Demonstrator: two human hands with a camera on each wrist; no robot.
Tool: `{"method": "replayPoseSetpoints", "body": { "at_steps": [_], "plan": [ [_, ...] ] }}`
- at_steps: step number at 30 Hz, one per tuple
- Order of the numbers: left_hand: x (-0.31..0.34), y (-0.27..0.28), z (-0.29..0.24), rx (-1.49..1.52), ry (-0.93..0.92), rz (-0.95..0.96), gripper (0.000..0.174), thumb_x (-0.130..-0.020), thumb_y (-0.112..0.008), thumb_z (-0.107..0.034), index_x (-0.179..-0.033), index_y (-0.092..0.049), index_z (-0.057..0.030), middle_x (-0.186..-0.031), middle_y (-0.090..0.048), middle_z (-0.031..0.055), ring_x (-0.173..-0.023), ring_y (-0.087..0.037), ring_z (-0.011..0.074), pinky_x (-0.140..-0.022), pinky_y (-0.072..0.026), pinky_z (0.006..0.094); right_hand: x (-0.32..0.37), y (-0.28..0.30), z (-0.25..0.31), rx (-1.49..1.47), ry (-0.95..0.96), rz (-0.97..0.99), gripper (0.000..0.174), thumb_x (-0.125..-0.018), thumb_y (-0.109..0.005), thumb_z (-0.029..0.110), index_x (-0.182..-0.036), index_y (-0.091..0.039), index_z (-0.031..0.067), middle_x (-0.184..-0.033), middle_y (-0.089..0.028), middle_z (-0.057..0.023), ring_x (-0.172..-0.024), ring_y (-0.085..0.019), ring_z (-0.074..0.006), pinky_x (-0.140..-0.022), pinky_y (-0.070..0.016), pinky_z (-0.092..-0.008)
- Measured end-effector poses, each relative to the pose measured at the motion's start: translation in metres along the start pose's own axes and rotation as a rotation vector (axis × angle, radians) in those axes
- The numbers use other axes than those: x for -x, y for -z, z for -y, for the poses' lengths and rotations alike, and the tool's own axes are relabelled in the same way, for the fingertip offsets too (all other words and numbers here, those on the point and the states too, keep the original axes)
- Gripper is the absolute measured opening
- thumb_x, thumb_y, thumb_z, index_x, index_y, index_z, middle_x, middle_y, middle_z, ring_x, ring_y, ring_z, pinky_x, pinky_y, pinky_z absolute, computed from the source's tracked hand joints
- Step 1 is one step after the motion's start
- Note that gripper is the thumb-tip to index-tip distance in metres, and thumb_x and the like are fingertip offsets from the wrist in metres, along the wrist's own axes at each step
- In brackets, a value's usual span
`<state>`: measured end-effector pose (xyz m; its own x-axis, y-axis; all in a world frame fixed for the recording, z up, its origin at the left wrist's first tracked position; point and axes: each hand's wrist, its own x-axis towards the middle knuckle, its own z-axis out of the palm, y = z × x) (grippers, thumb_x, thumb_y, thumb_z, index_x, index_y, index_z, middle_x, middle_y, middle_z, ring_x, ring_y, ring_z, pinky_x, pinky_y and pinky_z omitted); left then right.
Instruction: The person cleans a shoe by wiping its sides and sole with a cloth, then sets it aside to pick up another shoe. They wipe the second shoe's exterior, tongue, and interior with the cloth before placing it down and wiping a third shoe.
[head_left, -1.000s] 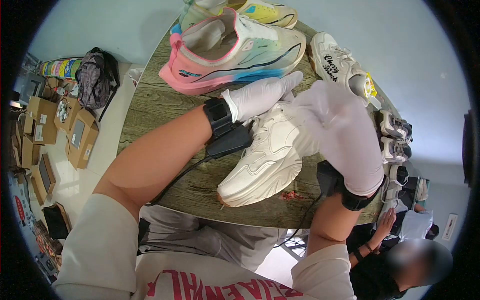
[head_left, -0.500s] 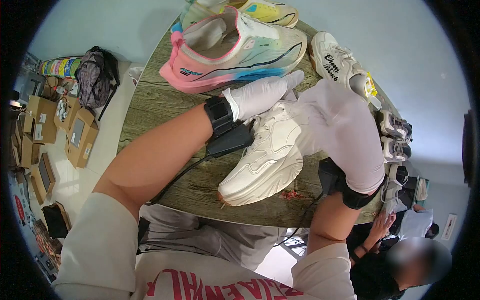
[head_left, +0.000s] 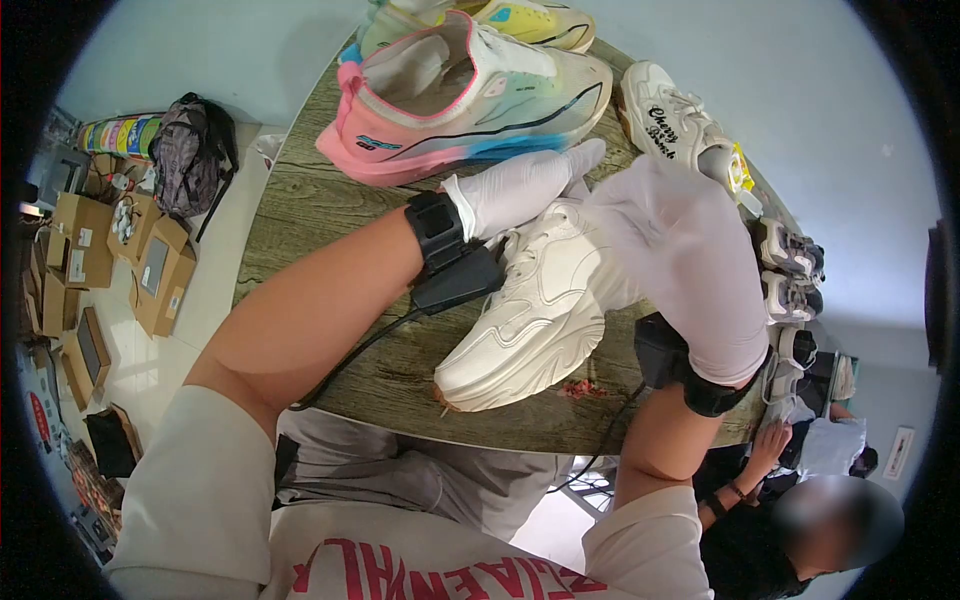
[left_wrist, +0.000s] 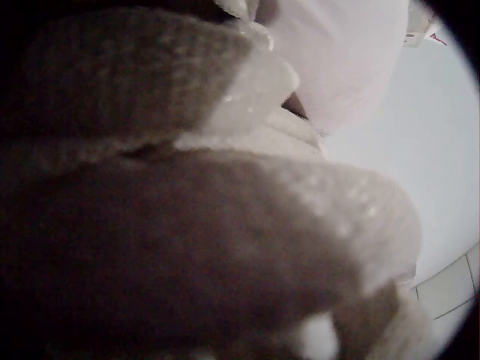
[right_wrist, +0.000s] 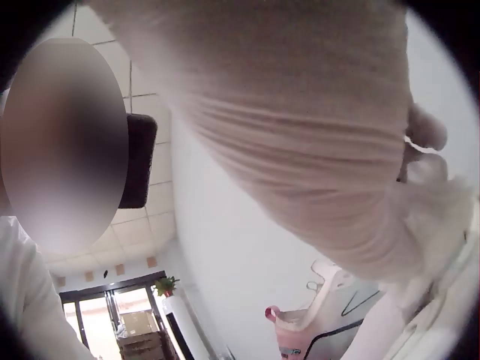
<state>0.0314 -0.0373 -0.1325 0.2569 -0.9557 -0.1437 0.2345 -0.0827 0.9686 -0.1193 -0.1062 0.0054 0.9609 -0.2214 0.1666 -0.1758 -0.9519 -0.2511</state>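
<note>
A white chunky sneaker (head_left: pixel 530 315) lies on the wooden table (head_left: pixel 310 215), toe toward me. My left hand (head_left: pixel 525 188), in a white glove, rests with straight fingers along the sneaker's top near the laces. My gloved right hand (head_left: pixel 685 255) arches over the heel end with its back to the head camera. Its fingers bend down onto the shoe and are mostly hidden. The left wrist view is filled by a blurred close-up of shoe fabric (left_wrist: pixel 225 225). Glove (right_wrist: pixel 315 127) fills most of the right wrist view.
A pink and blue sneaker (head_left: pixel 470 100) and a yellow one (head_left: pixel 520 20) lie behind the hands. A white lettered shoe (head_left: pixel 670 125) and small grey shoes (head_left: pixel 790 270) sit right. On the floor left are a backpack (head_left: pixel 190 155) and cardboard boxes (head_left: pixel 100 260). Another person (head_left: pixel 800 470) sits lower right.
Both hands stay on the white sneaker. The right hand has shifted slightly over the heel end, and the sneaker has barely moved.
</note>
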Motion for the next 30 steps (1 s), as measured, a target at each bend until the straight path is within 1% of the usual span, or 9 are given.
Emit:
{"method": "replayPoseSetpoints", "body": {
  "at_steps": [1, 3, 4, 10, 12, 16, 18, 23, 30],
  "plan": [
    [-0.001, -0.003, 0.006, 0.0, 0.001, 0.001, 0.066, -0.103, -0.044, -0.06, -0.099, -0.072, -0.0003, -0.085, -0.068, 0.0059, -0.076, -0.058, 0.0144, -0.075, -0.0491, 0.0311, -0.003, -0.002, 0.005, -0.036, 0.028, -0.039, 0.011, -0.085, -0.073, 0.011, -0.09, -0.069, 0.0017, -0.087, -0.066, -0.0126, -0.081, -0.064, -0.0313, -0.071, -0.0501, -0.0384],
    [0.002, -0.011, 0.01, -0.015, -0.545, -0.159, 0.062, -0.104, -0.044, -0.057, -0.097, -0.072, -0.0022, -0.083, -0.068, 0.0042, -0.073, -0.057, 0.0134, -0.07, -0.0471, 0.0302, -0.007, -0.01, 0.005, -0.072, 0.056, -0.079, 0.01, -0.085, -0.073, 0.009, -0.091, -0.069, 0.0024, -0.088, -0.067, -0.0123, -0.081, -0.064, -0.0312, -0.071, -0.0502, -0.0388],
    [0.004, -0.013, 0.008, -0.015, -0.545, -0.158, 0.062, -0.104, -0.044, -0.057, -0.097, -0.072, -0.0022, -0.083, -0.068, 0.0042, -0.073, -0.057, 0.0134, -0.07, -0.0471, 0.0302, -0.008, -0.02, 0.0, -0.025, 0.192, -0.155, 0.01, -0.084, -0.073, 0.009, -0.09, -0.068, 0.0029, -0.087, -0.066, -0.0116, -0.082, -0.064, -0.0316, -0.07, -0.05, -0.0396],
    [0.004, 0.004, -0.007, 0.036, -0.078, -0.043, 0.05, -0.107, -0.043, -0.048, -0.11, -0.068, -0.0037, -0.093, -0.07, 0.0036, -0.079, -0.06, 0.0122, -0.074, -0.0491, 0.0287, -0.003, -0.012, -0.012, 0.133, 0.295, -0.124, 0.011, -0.083, -0.07, 0.015, -0.091, -0.069, 0.007, -0.088, -0.064, -0.0132, -0.081, -0.064, -0.0355, -0.069, -0.0515, -0.046],
    [0.006, 0.007, -0.015, 0.11, 0.187, 0.106, 0.046, -0.11, -0.042, -0.041, -0.131, -0.061, -0.0056, -0.125, -0.066, 0.0047, -0.114, -0.06, 0.0139, -0.103, -0.0466, 0.0297, -0.002, -0.009, -0.012, 0.187, 0.266, -0.09, 0.011, -0.084, -0.071, 0.015, -0.091, -0.068, 0.0066, -0.089, -0.064, -0.013, -0.081, -0.064, -0.0354, -0.069, -0.0516, -0.046],
    [0.012, -0.007, -0.013, 0.185, -0.031, 0.02, 0.049, -0.109, -0.042, -0.045, -0.129, -0.061, -0.0045, -0.12, -0.068, 0.0064, -0.104, -0.063, 0.0135, -0.093, -0.051, 0.0299, -0.004, -0.016, -0.006, 0.087, 0.278, -0.171, 0.012, -0.084, -0.071, 0.016, -0.089, -0.068, 0.0061, -0.088, -0.064, -0.0134, -0.08, -0.063, -0.0362, -0.068, -0.0512, -0.0463],
    [0.011, -0.015, -0.01, 0.177, -0.206, -0.199, 0.062, -0.105, -0.043, -0.053, -0.088, -0.07, -0.0005, -0.077, -0.067, 0.0055, -0.071, -0.059, 0.0135, -0.07, -0.0481, 0.0275, -0.005, -0.018, -0.007, 0.106, 0.335, -0.24, 0.012, -0.084, -0.072, 0.016, -0.088, -0.068, 0.0061, -0.088, -0.064, -0.0137, -0.079, -0.063, -0.0367, -0.068, -0.0511, -0.0464],
    [0.009, -0.002, -0.016, 0.038, 0.024, 0.014, 0.071, -0.105, -0.04, -0.055, -0.091, -0.072, 0.0058, -0.081, -0.071, 0.0088, -0.073, -0.062, 0.0142, -0.073, -0.0493, 0.0277, 0.0, 0.004, -0.019, -0.03, 0.022, 0.04, 0.013, -0.085, -0.071, 0.016, -0.087, -0.067, 0.004, -0.082, -0.066, -0.0168, -0.079, -0.065, -0.0387, -0.068, -0.0516, -0.0448],
    [0.006, -0.005, -0.01, 0.056, 0.042, 0.054, 0.078, -0.104, -0.038, -0.059, -0.095, -0.074, 0.0092, -0.083, -0.073, 0.0109, -0.073, -0.062, 0.0135, -0.072, -0.0497, 0.0276, 0.003, 0.014, -0.03, -0.104, -0.14, -0.016, 0.014, -0.084, -0.071, 0.015, -0.087, -0.069, 0.0015, -0.073, -0.065, -0.0162, -0.064, -0.062, -0.0322, -0.06, -0.0488, -0.0364]
  ]
}}
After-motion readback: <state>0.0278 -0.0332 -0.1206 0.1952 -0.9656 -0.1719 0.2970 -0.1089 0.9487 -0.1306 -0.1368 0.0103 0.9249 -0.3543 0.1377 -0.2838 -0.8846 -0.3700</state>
